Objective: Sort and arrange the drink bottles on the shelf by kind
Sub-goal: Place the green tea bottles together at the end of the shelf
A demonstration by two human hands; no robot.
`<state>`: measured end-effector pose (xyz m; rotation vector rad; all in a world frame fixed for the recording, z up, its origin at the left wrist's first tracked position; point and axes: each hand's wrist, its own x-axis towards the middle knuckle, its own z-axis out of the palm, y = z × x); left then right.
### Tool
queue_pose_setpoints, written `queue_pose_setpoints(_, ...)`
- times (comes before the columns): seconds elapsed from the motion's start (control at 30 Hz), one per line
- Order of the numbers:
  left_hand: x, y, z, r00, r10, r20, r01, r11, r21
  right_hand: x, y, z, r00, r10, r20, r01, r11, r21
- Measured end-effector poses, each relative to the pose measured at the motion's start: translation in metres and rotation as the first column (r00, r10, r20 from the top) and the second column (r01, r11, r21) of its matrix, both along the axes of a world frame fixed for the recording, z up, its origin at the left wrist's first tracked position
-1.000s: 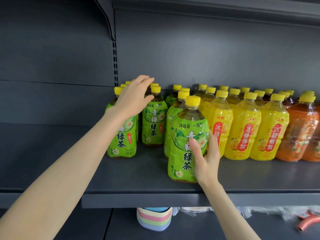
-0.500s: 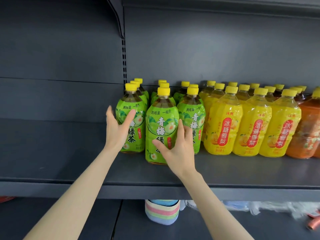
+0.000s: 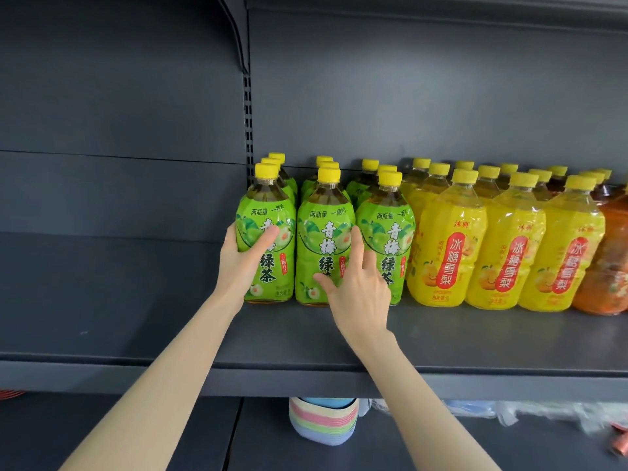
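Head view, nearest first. Below the lip of the shelf [image 3: 475, 338], a striped bundle [image 3: 323, 423] lies on the lower level, apart from the work. Both bare forearms reach over the lip to the front row.

The left hand [image 3: 239, 263] grasps the left green bottle [image 3: 268, 212]. Its thumb [image 3: 266, 240] curls across the label and the other fingers pass round the far side, hidden. This hold probably steadies the end of the row, which stands just beside the slotted upright [image 3: 248, 124].

The right hand [image 3: 356, 290] is released, its fingers spread and nearly straight. The thumb rests low on the middle green bottle [image 3: 323, 239], the forefinger lies along the seam with the right green bottle [image 3: 390, 232], and the remaining fingers lie on that bottle's label. Such a flat touch suits nudging the fronts into line rather than lifting.

All three bottles stand upright, labels forward, touching side by side. Behind each, rear green bottles [image 3: 327, 163] form files toward the back panel [image 3: 424, 96]. To the right, touching the green block, come yellow bottles [image 3: 448, 253], then orange bottles [image 3: 611, 273] at the frame edge, each kind grouped. Sorting appears nearly complete, with only the green front left to square.
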<state>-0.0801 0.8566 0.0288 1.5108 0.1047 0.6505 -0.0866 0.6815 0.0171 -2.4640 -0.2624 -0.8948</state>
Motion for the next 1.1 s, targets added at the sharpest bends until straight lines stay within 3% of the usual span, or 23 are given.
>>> queue_pose_setpoints(0.13, 0.002, -0.001, -0.002, 1.0, 0.025, 0.015, -0.025, 1.0, 0.007, 0.001, 0.0, 0.004, 0.999, -0.046, -0.025, 0.043, 0.994, -0.104)
queue_pose_setpoints(0.4, 0.006, -0.001, -0.007, 0.997, 0.032, 0.072, -0.036, 0.998, 0.053, -0.005, 0.005, 0.0, 0.998, -0.055, 0.044, 0.058, 0.996, -0.071)
queue_pose_setpoints(0.8, 0.006, -0.001, -0.006, 0.997, 0.048, 0.065, -0.051, 0.997, 0.059, 0.005, 0.005, 0.005, 0.998, -0.053, -0.038, 0.05, 0.995, -0.088)
queue_pose_setpoints(1.1, 0.014, 0.003, -0.007, 0.997, 0.063, 0.049, -0.067, 0.993, 0.098, 0.003, 0.003, 0.002, 1.0, -0.019, 0.02, 0.021, 0.997, -0.079)
